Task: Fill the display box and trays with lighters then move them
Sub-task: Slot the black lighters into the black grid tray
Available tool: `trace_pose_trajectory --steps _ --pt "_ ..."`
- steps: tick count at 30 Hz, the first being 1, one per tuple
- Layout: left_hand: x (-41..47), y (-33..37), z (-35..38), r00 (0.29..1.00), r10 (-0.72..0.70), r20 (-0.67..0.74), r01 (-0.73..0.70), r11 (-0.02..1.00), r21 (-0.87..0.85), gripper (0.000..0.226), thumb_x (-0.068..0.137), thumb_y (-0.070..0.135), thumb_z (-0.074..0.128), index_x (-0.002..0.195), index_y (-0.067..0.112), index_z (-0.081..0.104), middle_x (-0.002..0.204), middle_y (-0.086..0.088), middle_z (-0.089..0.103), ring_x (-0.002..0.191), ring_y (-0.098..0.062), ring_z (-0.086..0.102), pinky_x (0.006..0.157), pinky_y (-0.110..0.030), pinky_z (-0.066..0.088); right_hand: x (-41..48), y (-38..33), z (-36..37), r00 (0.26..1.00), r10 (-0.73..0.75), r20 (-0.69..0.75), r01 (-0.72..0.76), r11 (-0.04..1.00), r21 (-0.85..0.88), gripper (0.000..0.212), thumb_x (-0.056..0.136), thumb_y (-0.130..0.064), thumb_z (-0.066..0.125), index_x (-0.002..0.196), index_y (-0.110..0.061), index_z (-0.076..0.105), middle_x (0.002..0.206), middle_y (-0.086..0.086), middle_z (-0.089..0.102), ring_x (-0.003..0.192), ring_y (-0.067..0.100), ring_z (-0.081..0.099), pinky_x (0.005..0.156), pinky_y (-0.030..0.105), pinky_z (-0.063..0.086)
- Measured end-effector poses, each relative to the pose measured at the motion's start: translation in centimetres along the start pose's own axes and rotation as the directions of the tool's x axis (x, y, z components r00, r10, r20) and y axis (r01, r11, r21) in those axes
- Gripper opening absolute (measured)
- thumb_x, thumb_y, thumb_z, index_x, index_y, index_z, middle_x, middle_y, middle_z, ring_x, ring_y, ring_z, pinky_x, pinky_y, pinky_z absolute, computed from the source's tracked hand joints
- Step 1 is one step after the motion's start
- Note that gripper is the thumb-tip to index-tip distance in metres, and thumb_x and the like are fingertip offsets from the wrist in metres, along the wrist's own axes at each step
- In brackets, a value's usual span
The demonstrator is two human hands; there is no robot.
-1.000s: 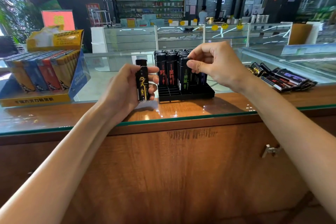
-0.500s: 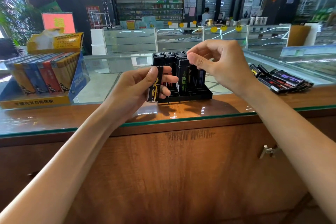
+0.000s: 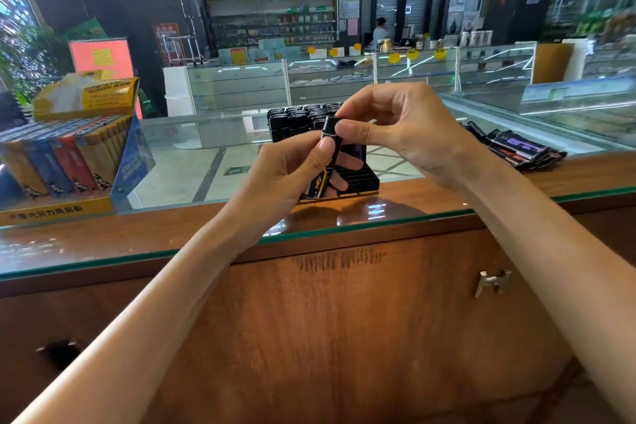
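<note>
A black lighter with gold print is held upright in front of the black slotted tray. My left hand wraps its lower body, thumb against its side. My right hand pinches its top between thumb and forefinger. Behind them the tray holds several black lighters standing in rows; its front slots show bare. A pile of loose black lighters lies on the glass counter to the right. At the far left stands a yellow and blue display box packed with coloured lighters.
The glass counter top has a wooden edge and a cabinet front with a metal handle below. Across the aisle stand glass showcases and shelves, with a person far back.
My left hand has carried the gold-print lighter rightward to the tray's front. My right hand has left the lighter in the tray and has taken hold of this lighter's top.
</note>
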State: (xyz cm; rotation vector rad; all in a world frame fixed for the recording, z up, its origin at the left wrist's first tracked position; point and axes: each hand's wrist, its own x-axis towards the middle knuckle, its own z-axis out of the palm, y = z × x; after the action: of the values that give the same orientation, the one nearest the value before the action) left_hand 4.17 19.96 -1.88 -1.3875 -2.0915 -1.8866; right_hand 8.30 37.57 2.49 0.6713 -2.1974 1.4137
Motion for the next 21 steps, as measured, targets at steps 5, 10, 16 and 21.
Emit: trace_pose_trajectory --steps 5,10,16,21 --pt "-2.0 0.1 -0.6 0.975 0.219 0.022 -0.191 0.791 0.581 0.027 0.095 0.039 0.048 0.106 0.024 0.068 0.095 0.016 0.069 0.085 0.004 0.063 0.075 -0.008 0.047 0.9 0.2 -3.2 0.99 0.018 -0.137 -0.009 0.998 0.069 0.019 0.071 -0.018 0.07 0.087 -0.01 0.066 0.079 -0.002 0.069 0.073 0.005 0.064 0.068 0.014 0.05" --pt "-3.3 -0.1 -1.0 0.941 0.209 0.267 -0.337 0.5 0.798 0.042 0.094 0.044 0.046 0.115 0.015 0.067 0.117 0.0 0.065 0.108 -0.009 0.059 0.084 -0.033 0.054 2.3 1.0 -2.9 0.966 -0.041 -0.256 -0.015 0.977 -0.213 0.019 0.075 -0.008 0.074 0.093 -0.003 0.068 0.081 0.01 0.07 0.071 0.012 0.066 0.07 0.022 0.055" --pt "-3.5 -0.2 -0.9 0.879 0.233 0.416 -0.475 0.337 0.813 0.038 0.094 0.034 0.052 0.119 0.008 0.065 0.116 -0.004 0.067 0.107 -0.018 0.061 0.08 -0.036 0.056 3.1 1.7 -0.7 0.964 -0.111 -0.24 0.012 0.925 -0.379 0.019 0.073 -0.012 0.077 0.089 -0.005 0.071 0.081 0.001 0.069 0.067 0.003 0.06 0.063 0.008 0.045" --pt "-3.5 -0.2 -0.9 0.876 0.228 0.424 -0.479 0.321 0.817 0.037 0.094 0.032 0.053 0.118 0.008 0.065 0.115 -0.005 0.067 0.106 -0.019 0.061 0.079 -0.036 0.056 2.9 2.2 -0.1 0.967 -0.154 -0.205 0.037 0.875 -0.483 0.018 0.073 -0.015 0.077 0.088 -0.007 0.072 0.08 -0.002 0.067 0.066 0.008 0.055 0.063 0.007 0.039"
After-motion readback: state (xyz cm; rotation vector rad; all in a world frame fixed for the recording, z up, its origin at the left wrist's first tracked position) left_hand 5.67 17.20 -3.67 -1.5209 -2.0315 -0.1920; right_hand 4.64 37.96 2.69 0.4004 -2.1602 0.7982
